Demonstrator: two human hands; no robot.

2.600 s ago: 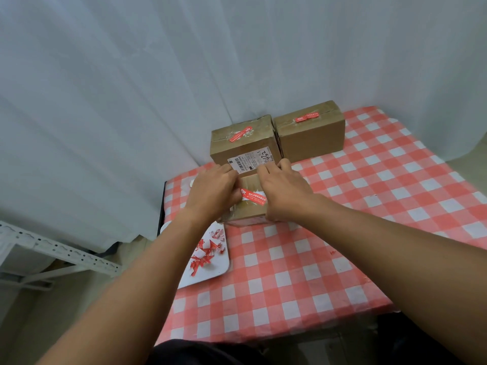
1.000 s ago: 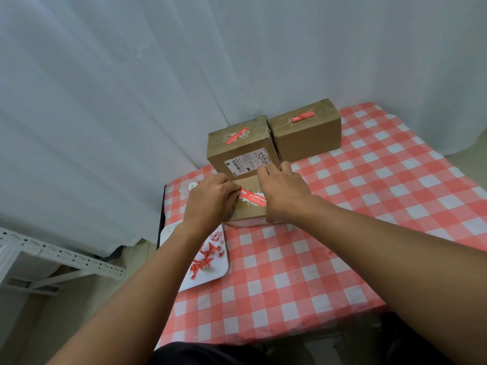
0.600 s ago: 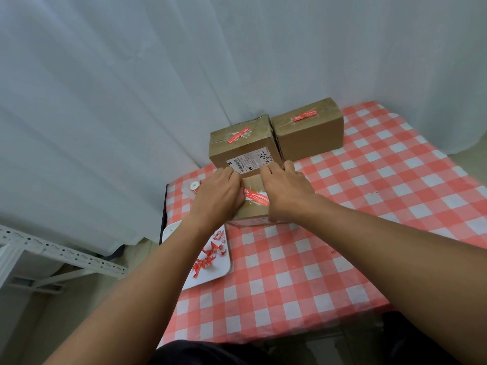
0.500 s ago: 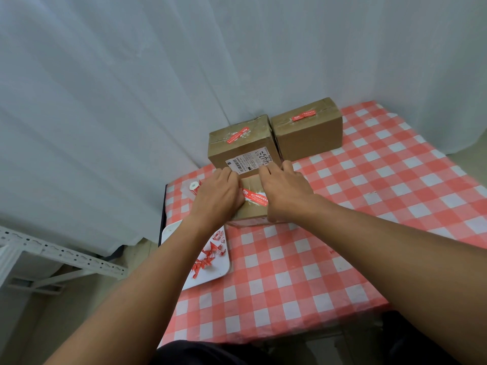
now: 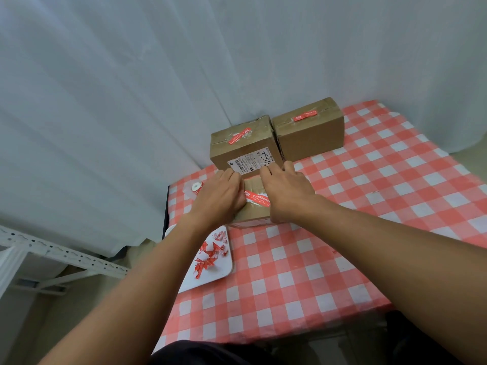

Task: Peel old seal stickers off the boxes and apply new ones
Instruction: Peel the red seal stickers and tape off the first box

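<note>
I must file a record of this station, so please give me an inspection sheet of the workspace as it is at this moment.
Surface: table with red-and-white checked cloth.
Job's things: near box with red seal sticker on top; two more boxes behind, the labelled box and the plain box, each with a red sticker; sticker roll at the left edge.
Clutter: white tray holding torn red sticker scraps.
Hands: left hand and right hand rest on the near box, either side of the sticker; fingers partly hidden.
Cables: nothing seen.
Surroundings: white curtain; white metal rack lower left.
</note>
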